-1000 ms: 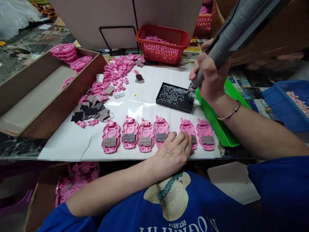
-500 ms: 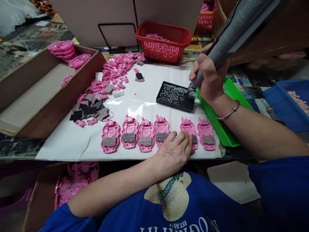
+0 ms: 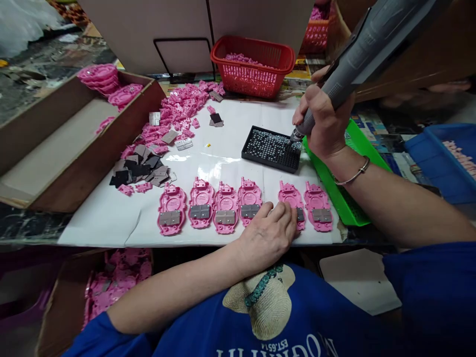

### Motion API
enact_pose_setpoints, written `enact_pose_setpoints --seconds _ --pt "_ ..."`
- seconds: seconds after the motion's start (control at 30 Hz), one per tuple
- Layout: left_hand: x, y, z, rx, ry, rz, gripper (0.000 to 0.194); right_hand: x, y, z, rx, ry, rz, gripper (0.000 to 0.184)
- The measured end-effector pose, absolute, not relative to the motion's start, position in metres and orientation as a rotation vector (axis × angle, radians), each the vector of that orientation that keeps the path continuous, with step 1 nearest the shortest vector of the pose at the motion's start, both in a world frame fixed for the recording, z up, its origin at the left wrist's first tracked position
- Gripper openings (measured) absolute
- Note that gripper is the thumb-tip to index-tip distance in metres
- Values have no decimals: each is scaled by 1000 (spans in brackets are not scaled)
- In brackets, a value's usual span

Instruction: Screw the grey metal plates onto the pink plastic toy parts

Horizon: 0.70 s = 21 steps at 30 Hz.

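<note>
My right hand (image 3: 327, 119) is wrapped round a grey electric screwdriver (image 3: 357, 64), tilted with its tip down at the right part of a black screw tray (image 3: 270, 148). Small silvery screws fill much of that tray. My left hand (image 3: 268, 230) lies at the table's front edge, fingers bent and close together on a pink plastic casing (image 3: 290, 193), hiding its lower left part. More pink casings stand in the row, one at the right end (image 3: 317, 198) and several to the left, such as the leftmost casing (image 3: 172, 201). Each shows a grey or dark plate in its lower half.
A heap of small pink parts (image 3: 186, 104) and a pile of grey and black plates (image 3: 139, 166) lie left. Beyond them stands a cardboard box (image 3: 92, 153). A red basket (image 3: 253, 79) is at the back, a green tray (image 3: 342, 198) and blue bin (image 3: 427, 144) right.
The screwdriver tip has shifted very slightly to the right over the screw tray. My left hand stays on the same casing. The view has moved a little.
</note>
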<state>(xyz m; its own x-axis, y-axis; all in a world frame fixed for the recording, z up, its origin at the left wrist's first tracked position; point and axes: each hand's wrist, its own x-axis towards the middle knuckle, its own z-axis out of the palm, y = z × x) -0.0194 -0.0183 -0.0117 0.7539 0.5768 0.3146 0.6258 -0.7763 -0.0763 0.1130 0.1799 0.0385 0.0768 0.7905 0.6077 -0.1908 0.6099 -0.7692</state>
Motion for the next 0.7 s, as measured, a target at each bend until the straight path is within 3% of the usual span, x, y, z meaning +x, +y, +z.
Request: enact_pose_setpoints --seconds 0.7 --pt "-19 -18 -13 -2771 -979 -455 35 112 175 45 -613 -1254 800 24"
